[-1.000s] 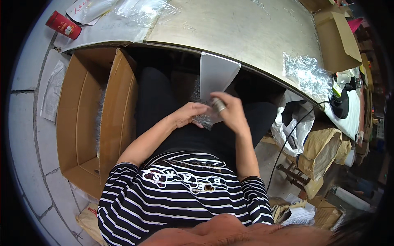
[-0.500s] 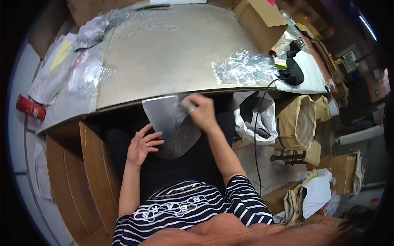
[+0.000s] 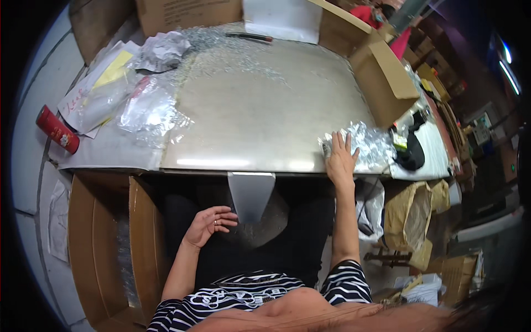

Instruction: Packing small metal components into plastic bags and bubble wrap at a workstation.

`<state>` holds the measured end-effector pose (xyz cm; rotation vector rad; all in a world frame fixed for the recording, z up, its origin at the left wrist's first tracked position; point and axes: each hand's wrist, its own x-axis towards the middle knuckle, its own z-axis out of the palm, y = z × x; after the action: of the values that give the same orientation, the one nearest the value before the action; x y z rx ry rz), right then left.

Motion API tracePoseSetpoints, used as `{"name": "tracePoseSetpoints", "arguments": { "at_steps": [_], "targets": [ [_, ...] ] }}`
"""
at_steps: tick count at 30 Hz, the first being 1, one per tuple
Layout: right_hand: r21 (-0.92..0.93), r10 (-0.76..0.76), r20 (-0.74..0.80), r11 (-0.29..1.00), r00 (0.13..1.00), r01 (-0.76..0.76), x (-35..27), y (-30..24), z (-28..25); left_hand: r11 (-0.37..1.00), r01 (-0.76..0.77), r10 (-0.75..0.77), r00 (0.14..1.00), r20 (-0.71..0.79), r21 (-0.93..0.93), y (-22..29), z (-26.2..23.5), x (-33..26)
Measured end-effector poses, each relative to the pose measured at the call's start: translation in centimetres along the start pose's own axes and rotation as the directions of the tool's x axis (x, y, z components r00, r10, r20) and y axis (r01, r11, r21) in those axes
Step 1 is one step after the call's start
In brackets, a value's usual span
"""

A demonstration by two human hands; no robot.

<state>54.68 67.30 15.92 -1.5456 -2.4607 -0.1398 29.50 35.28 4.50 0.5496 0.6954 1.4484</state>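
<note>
My right hand (image 3: 342, 160) lies palm down at the table's front right, fingers stretched out and a little apart. It touches the left side of a pile of crinkly clear plastic pieces (image 3: 369, 145); anything beneath the palm is hidden. Over my lap, my left hand (image 3: 211, 226) hangs with fingers loosely apart and nothing visible in them. Its fingertips are beside a pale grey tapering chute (image 3: 251, 191) that drops from the front edge of the metal-topped table (image 3: 260, 122). Below the chute, a few tiny clear bits show over a dark, rounded surface.
Thin clear scraps (image 3: 221, 63) cover the far left, near a dark pen-like tool (image 3: 249, 37). Plastic bags (image 3: 149, 108) and papers lie left, beside a red can (image 3: 57, 130). Cardboard boxes (image 3: 102, 243) stand lower left; an open flap (image 3: 387, 72) rises right. A person in red (image 3: 376, 16) is behind.
My right hand has moved from the chute up and right onto the plastic pile. My left hand stays low beside the chute. The view has shifted, showing more of the table's far side.
</note>
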Motion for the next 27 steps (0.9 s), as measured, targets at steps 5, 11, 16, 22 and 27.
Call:
{"name": "tracePoseSetpoints", "arguments": {
  "at_steps": [5, 11, 16, 22, 27],
  "targets": [
    [0.484, -0.304, -0.137, 0.81, 0.943, 0.332, 12.6, -7.1, 2.7, 0.997, -0.057, 0.06, 0.997, 0.049, -0.059, 2.9, -3.8, -0.1],
    [0.458, -0.187, -0.115, 0.862, 0.976, 0.219, 36.0, -14.2, 16.5, 0.996, 0.041, -0.038, 0.999, 0.032, -0.08, 3.8, -4.2, 2.4],
    [0.299, -0.556, 0.152, 0.814, 0.817, 0.498, 33.1, -28.6, 14.1, 0.989, 0.012, -0.007, 0.999, 0.032, -0.148, 3.4, -4.9, 2.6],
    [0.255, -0.704, 0.103, 0.701, 0.702, 0.666, 22.7, -26.7, 11.0, 0.978, -0.2, 0.2, 0.98, -0.01, -0.063, 4.9, -2.7, 1.6],
    [0.101, -0.418, 0.044, 0.905, 0.907, 0.413, 15.4, -21.4, 6.7, 0.228, -0.193, 0.767, 0.639, -0.055, 0.954, 13.2, 2.3, 3.7]
  ]
}}
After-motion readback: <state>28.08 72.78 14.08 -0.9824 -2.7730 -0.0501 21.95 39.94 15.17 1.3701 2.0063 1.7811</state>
